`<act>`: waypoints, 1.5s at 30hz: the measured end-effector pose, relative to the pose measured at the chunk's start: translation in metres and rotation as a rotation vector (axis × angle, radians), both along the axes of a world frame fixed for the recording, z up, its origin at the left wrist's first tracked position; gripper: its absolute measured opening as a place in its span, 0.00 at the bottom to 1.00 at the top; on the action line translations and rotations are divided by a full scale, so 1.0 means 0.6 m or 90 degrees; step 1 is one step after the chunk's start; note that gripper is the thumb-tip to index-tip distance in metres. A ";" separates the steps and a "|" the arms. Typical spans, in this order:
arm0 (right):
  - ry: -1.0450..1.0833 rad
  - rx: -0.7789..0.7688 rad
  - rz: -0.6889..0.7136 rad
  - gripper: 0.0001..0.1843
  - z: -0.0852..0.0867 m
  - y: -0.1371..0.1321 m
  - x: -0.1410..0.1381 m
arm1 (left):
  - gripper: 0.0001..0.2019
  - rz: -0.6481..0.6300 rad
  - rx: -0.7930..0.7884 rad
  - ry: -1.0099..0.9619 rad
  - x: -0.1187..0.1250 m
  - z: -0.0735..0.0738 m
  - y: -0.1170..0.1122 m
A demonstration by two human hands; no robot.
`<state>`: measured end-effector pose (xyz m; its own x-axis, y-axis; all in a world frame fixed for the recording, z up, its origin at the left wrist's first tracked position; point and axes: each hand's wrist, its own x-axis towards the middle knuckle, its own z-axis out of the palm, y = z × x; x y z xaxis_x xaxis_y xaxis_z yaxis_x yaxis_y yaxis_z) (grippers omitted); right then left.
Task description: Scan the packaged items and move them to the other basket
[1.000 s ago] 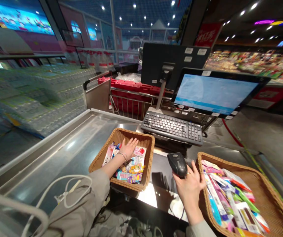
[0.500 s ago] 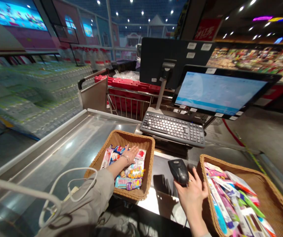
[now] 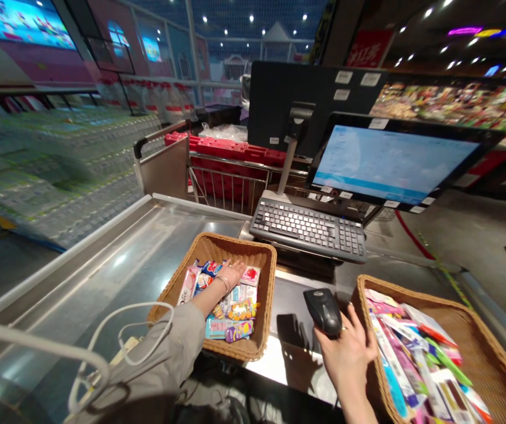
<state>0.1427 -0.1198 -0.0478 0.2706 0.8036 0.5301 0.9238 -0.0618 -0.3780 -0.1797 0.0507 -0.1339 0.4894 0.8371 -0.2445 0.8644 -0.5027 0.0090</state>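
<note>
My left hand reaches into the left wicker basket, fingers stretched out flat over the snack packs. Around it lie a white-and-pink pack, blue packs, an orange-patterned pack and a purple pack. Whether the palm touches any of them is hidden. In my right hand is a black barcode scanner, gripped near its head and raised over the counter, its shadow beside it. The right wicker basket, holding toothbrush-like packs and other colourful packages, stands close to that hand.
Beyond the baskets are a black keyboard and a lit monitor. The metal counter extends left. A looped white cable crosses my left sleeve. Behind the counter stands a cart with red crates.
My right hand and the scanner have shifted slightly right, toward the right basket. The left hand stays over the packs, and the whole view has moved a little.
</note>
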 end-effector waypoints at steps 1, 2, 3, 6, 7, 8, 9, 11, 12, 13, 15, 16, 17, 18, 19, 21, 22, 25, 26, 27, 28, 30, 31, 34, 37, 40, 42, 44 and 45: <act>0.003 -0.005 -0.001 0.24 0.000 0.000 0.001 | 0.25 0.001 0.004 -0.001 0.002 0.000 -0.001; 0.006 -0.008 -0.004 0.24 -0.001 0.000 0.001 | 0.24 0.003 0.007 -0.002 0.005 0.000 -0.003; 0.007 -0.007 -0.004 0.24 -0.003 0.001 0.001 | 0.24 0.004 0.011 -0.003 0.006 0.000 -0.005; -0.003 0.016 -0.002 0.25 -0.008 0.005 0.001 | 0.26 0.008 0.025 -0.013 0.005 0.008 -0.011; -0.008 0.026 -0.002 0.25 -0.009 0.006 -0.001 | 0.26 0.009 0.030 -0.017 0.003 0.014 -0.013; -0.013 0.035 -0.001 0.25 -0.009 0.007 -0.002 | 0.26 0.010 0.036 -0.021 0.002 0.020 -0.014; -0.019 0.044 -0.001 0.26 -0.010 0.008 -0.004 | 0.26 0.012 0.041 -0.026 0.000 0.028 -0.015; -0.031 0.057 0.004 0.26 -0.009 0.010 -0.006 | 0.24 0.015 0.050 -0.034 -0.002 0.046 -0.017; -0.036 0.063 0.008 0.26 -0.008 0.011 -0.007 | 0.23 0.017 0.053 -0.038 -0.002 0.056 -0.017; -0.040 0.067 0.013 0.26 -0.007 0.012 -0.007 | 0.22 0.019 0.055 -0.041 -0.002 0.065 -0.017; -0.044 0.071 0.025 0.25 -0.006 0.012 -0.007 | 0.20 0.024 0.051 -0.046 -0.003 0.081 -0.017; -0.044 0.072 0.030 0.24 -0.005 0.013 -0.006 | 0.19 0.026 0.044 -0.047 -0.003 0.087 -0.017; -0.042 0.073 0.034 0.24 -0.004 0.013 -0.006 | 0.17 0.028 0.034 -0.049 -0.005 0.091 -0.018; -0.039 0.074 0.036 0.24 -0.004 0.013 -0.006 | 0.15 0.032 0.021 -0.051 -0.006 0.094 -0.018; -0.034 0.073 0.037 0.24 -0.003 0.013 -0.006 | 0.13 0.038 0.007 -0.053 -0.008 0.095 -0.019; -0.024 0.069 0.033 0.24 -0.003 0.013 -0.007 | 0.10 0.061 -0.015 -0.058 -0.012 0.095 -0.021; -0.022 0.067 0.031 0.24 -0.004 0.013 -0.007 | 0.11 0.078 -0.019 -0.060 -0.013 0.094 -0.023; -0.019 0.064 0.028 0.25 -0.008 0.013 -0.006 | 0.19 0.136 -0.003 -0.068 -0.011 0.085 -0.031; -0.019 0.064 0.026 0.25 -0.010 0.013 -0.005 | 0.23 0.153 0.004 -0.069 -0.009 0.081 -0.034; -0.019 0.063 0.025 0.25 -0.012 0.013 -0.004 | 0.28 0.166 0.007 -0.068 -0.006 0.076 -0.037; -0.020 0.063 0.022 0.25 -0.014 0.012 -0.003 | 0.32 0.176 0.006 -0.066 -0.004 0.070 -0.041; -0.025 0.064 0.016 0.25 -0.016 0.012 -0.001 | 0.40 0.187 -0.006 -0.057 -0.002 0.057 -0.046; -0.027 0.063 0.013 0.25 -0.016 0.012 -0.001 | 0.43 0.189 -0.014 -0.052 -0.002 0.051 -0.049; -0.029 0.054 0.008 0.26 -0.015 0.011 0.001 | 0.48 0.191 -0.026 -0.040 -0.004 0.037 -0.052; -0.029 0.051 0.003 0.27 -0.015 0.011 0.002 | 0.47 0.189 -0.019 -0.038 -0.004 0.032 -0.051; -0.021 0.051 -0.003 0.28 -0.017 0.012 0.004 | 0.45 0.188 -0.006 -0.044 0.000 0.031 -0.050; -0.007 0.043 -0.007 0.28 -0.018 0.013 0.006 | 0.43 0.190 0.002 -0.050 0.003 0.029 -0.051; 0.010 0.026 -0.011 0.29 -0.019 0.013 0.007 | 0.41 0.193 0.010 -0.055 0.004 0.027 -0.051; 0.017 0.019 -0.014 0.29 -0.019 0.013 0.008 | 0.41 0.194 0.012 -0.058 0.005 0.026 -0.051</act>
<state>0.1474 -0.1118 -0.0591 0.3019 0.7812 0.5464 0.9120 -0.0696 -0.4043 -0.1768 0.0200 -0.1185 0.2347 0.9526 -0.1936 0.9713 -0.2218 0.0864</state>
